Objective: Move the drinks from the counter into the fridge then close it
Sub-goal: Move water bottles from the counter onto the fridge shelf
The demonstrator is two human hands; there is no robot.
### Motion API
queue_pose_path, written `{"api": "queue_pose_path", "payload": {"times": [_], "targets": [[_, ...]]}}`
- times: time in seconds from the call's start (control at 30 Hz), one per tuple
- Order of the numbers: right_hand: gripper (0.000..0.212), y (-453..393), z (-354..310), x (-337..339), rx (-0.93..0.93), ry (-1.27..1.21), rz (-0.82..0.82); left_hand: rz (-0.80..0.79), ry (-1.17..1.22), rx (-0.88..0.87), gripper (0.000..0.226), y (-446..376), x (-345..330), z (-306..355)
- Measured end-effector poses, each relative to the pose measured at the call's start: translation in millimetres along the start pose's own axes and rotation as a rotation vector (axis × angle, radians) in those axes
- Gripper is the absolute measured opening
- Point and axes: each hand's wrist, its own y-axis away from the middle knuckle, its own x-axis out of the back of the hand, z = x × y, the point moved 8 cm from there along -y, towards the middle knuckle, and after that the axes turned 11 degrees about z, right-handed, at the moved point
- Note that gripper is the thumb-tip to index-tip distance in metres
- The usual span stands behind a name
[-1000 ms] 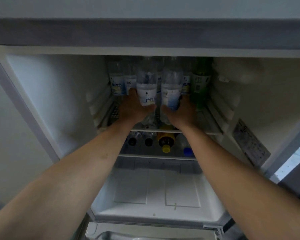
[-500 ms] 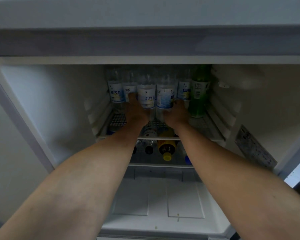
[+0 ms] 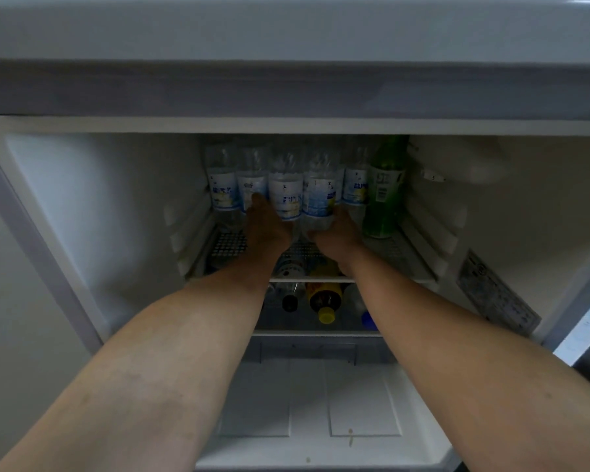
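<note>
— So where are the hands?
— Left hand (image 3: 268, 223) holds one water bottle (image 3: 285, 194); right hand (image 3: 338, 233) holds another bottle (image 3: 319, 195), both standing on the fridge shelf (image 3: 399, 253).
— And the green bottle (image 3: 384, 195)?
— At three o'clock, just beside them.

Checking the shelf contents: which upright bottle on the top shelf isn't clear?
The green bottle at the right end of the row; the others are clear with white and blue labels.

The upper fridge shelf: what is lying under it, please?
Under the upper shelf, on a lower shelf, lie bottles: one orange with a yellow cap, one with a black cap, one blue cap. Both forearms cover the rest.
</note>
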Motion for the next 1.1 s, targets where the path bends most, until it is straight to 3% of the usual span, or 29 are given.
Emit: {"api": "queue_pose_path", "payload": {"times": [0.17,0.3,0.4,0.5,0.57,0.77,0.87,0.93,1.03,1.1], "targets": [[0.060,9,-9,3,0.024,0.032,-0.016,-0.049,-0.094,-0.026,0.081,-2,2,2],[0.060,12,-12,14,-0.018,0.072,0.053,-0.074,-0.115,-0.020,0.060,2,-4,1],[0.057,18,-15,22,-0.005,0.104,0.146,-0.079,-0.058,0.000,0.051,5,-10,0],[0.040,35,-11,30,0.022,0.187,0.248,-0.065,0.014,0.045,0.047,13,-11,-1],[0.028,49,-9,37,0.070,0.233,0.302,-0.041,0.072,0.016,0.040,22,-7,3],[0.020,78,-11,67,0.086,0.187,0.408,-0.015,0.267,-0.133,0.033,53,15,12],[0.017,99,-9,78,0.084,0.170,0.451,0.111,0.333,-0.197,0.039,77,37,22],[0.003,112,-2,86,0.069,0.131,0.441,0.213,0.399,-0.256,0.027,100,53,34],[0.040,142,9,107,0.036,0.130,0.413,0.243,0.504,-0.302,0.007,142,62,50],[0.052,171,17,123,0.018,0.101,0.396,0.179,0.525,-0.298,0.012,174,55,53]]}}
